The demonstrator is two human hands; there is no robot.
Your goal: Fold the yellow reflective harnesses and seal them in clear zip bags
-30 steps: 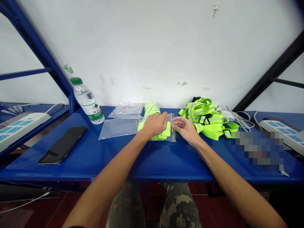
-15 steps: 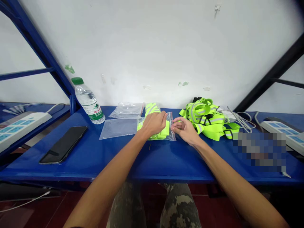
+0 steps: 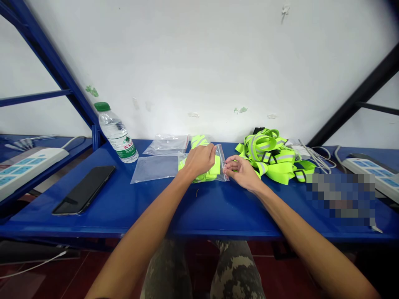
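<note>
A clear zip-lock bag (image 3: 222,168) with a folded neon-yellow reflective strap (image 3: 213,170) inside lies on the blue table. My left hand (image 3: 201,160) rests over the bag from above, its fingers curled down onto it and mostly hidden. At the bag's right end, my right hand (image 3: 238,169) pinches the zip edge between thumb and fingertips. Just behind my left hand is another yellow strap bundle (image 3: 199,140), apparently in clear plastic. To the right of my right hand sits a tangled pile of yellow reflective straps (image 3: 274,155) with black buckles.
Empty clear bags (image 3: 154,168) lie left of my hands, with more bags (image 3: 168,144) behind. A water bottle (image 3: 118,133) and a black phone (image 3: 84,190) are farther left. White cable (image 3: 321,155) and a power strip (image 3: 372,174) lie right; another power strip (image 3: 29,166) is far left.
The bag with the strap has shifted slightly left, along with both hands. My right hand still pinches the zip edge.
</note>
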